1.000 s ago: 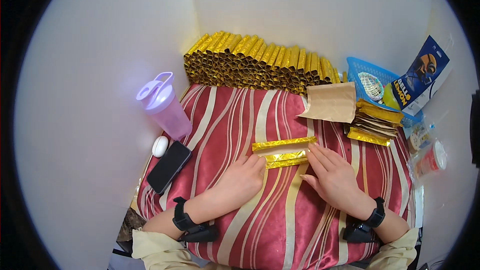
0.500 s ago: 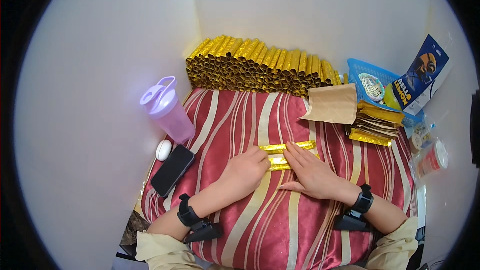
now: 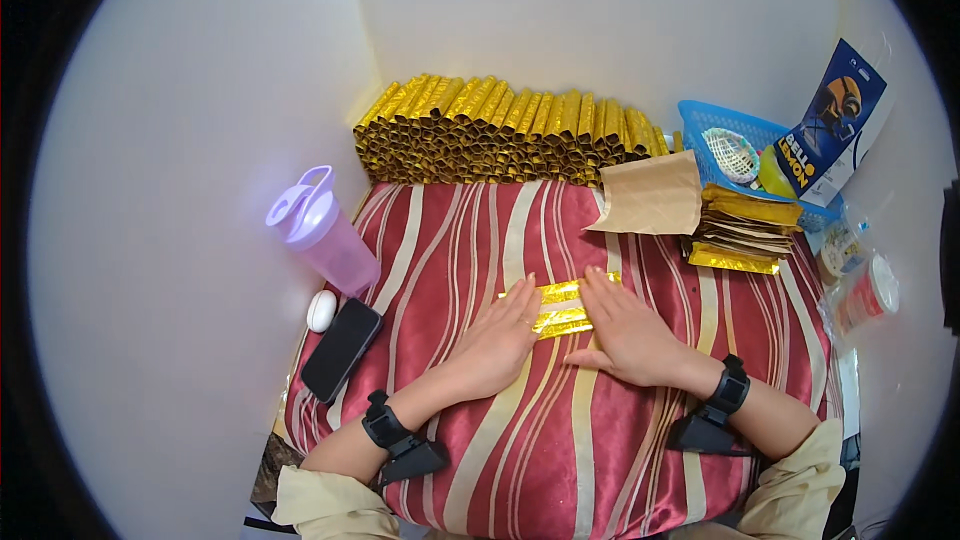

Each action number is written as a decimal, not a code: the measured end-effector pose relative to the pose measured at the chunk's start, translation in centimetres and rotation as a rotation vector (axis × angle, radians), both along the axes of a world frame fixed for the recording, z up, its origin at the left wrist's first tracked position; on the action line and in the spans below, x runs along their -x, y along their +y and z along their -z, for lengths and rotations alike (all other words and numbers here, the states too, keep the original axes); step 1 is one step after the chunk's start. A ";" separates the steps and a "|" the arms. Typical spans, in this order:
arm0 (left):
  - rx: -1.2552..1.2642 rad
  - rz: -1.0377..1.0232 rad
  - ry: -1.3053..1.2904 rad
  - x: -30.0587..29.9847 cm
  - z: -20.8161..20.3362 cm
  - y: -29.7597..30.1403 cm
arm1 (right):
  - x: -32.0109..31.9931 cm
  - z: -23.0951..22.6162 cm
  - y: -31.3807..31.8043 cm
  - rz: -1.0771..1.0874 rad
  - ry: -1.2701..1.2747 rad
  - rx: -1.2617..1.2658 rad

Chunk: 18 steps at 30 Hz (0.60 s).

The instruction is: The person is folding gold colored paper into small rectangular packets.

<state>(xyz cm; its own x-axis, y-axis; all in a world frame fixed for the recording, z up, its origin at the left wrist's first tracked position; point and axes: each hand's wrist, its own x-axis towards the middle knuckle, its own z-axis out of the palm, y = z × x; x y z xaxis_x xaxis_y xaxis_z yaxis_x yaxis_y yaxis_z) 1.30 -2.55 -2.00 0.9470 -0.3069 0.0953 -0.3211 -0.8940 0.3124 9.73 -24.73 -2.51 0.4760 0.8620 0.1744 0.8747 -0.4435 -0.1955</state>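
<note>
On a red striped cloth in a white-walled corner, a lilac jug at nine o'clock, left hand and right hand pressing flat, fingers together, on gold foil at centre, stacked gold rolls at twelve o'clock.

Single view: head-worn fisheye camera, looking steeply down and forward over a red striped cloth toward the white wall corner. Close range; the person's forearms enter from the lower edge, left hand and right hand near frame centre. Straight edges bow toward the dark circular rim; no second view shares the scene.
</note>
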 end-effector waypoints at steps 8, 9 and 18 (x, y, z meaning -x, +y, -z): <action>-0.072 -0.019 0.061 0.3 -0.3 0.1 | 1.2 -1.5 1.4 0.189 -0.135 0.218; -0.076 -0.018 0.068 0.4 -0.3 0.1 | 1.3 -1.5 1.7 0.144 -0.151 0.191; -0.117 0.021 0.102 0.8 -1.4 0.0 | 0.5 -0.4 1.6 -0.120 0.002 0.020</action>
<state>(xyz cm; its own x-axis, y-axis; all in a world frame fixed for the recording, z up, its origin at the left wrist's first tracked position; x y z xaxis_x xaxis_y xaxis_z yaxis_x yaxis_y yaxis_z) 0.53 -2.51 -0.60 0.9433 -0.3297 -0.0390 -0.3116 -0.9197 0.2388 9.24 -23.13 -2.08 0.3692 0.9162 0.1560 0.9215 -0.3391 -0.1892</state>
